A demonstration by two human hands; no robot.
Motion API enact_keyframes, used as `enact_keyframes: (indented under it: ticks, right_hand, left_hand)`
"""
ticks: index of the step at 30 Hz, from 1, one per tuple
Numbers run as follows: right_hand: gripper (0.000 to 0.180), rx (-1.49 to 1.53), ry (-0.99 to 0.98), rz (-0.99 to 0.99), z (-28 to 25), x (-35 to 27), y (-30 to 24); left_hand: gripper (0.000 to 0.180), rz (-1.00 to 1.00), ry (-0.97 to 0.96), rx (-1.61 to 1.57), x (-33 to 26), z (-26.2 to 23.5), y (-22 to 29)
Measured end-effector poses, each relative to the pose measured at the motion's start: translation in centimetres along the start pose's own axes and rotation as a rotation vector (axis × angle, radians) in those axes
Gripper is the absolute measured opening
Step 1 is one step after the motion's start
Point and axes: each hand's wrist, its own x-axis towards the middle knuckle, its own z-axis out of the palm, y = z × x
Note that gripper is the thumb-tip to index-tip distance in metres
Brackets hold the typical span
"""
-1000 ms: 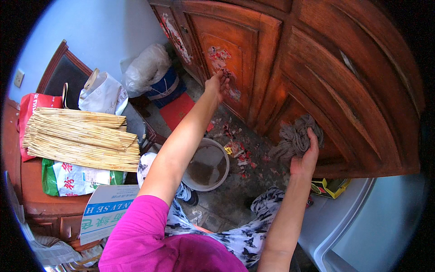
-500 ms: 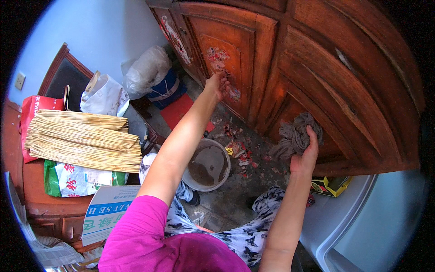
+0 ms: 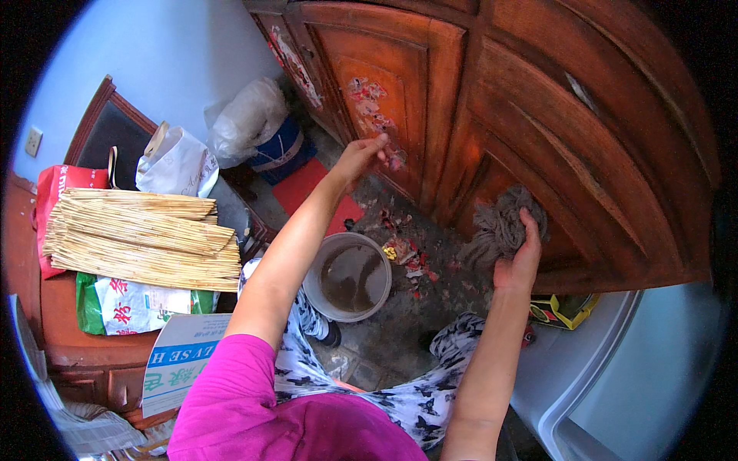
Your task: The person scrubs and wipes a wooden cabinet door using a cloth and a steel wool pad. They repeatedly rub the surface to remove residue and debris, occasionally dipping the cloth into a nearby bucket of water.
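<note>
My left hand is raised just in front of a carved wooden cabinet door. Its thumb and fingertips are pinched together; whatever lies between them is too small to make out. Close by, torn red and white paper remnants cling to the door's panel. On the right, my right hand grips a bunched, wet-looking grey rag near the lower part of the cabinet. A round pale bucket of murky water stands on the floor between my arms.
Paper scraps litter the floor beside the bucket. To the left, a bundle of thin sticks lies over bags on a wooden surface. A blue bucket stands behind a red mat. A grey plastic chair is at right.
My left hand has drawn back from the door panel, slightly down and to the left, uncovering more torn paper. My right hand keeps its grip on the rag with hardly any movement.
</note>
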Motion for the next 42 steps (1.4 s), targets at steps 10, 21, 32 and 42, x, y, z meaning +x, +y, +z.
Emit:
enact_keyframes:
  ticks: [10,21,32,42]
  right_hand:
    - [0.049,0.026,0.019,-0.016,-0.6,1.1,0.3]
    - [0.047,0.013,0.015,-0.004,-0.2,0.6,0.3]
    - [0.05,0.0,0.046,-0.044,-0.5,1.1,0.2]
    - [0.051,0.007,0.05,-0.056,-1.0,1.4,0.3]
  left_hand:
    - [0.034,-0.008,0.384,-0.337,3.2,2.2,1.0]
    - [0.035,0.181,0.512,-0.42,5.7,3.7,-2.1]
    - [0.032,0.177,0.42,-0.464,6.1,4.7,-2.8]
    - [0.03,0.422,0.605,-0.302,6.3,5.7,-4.3]
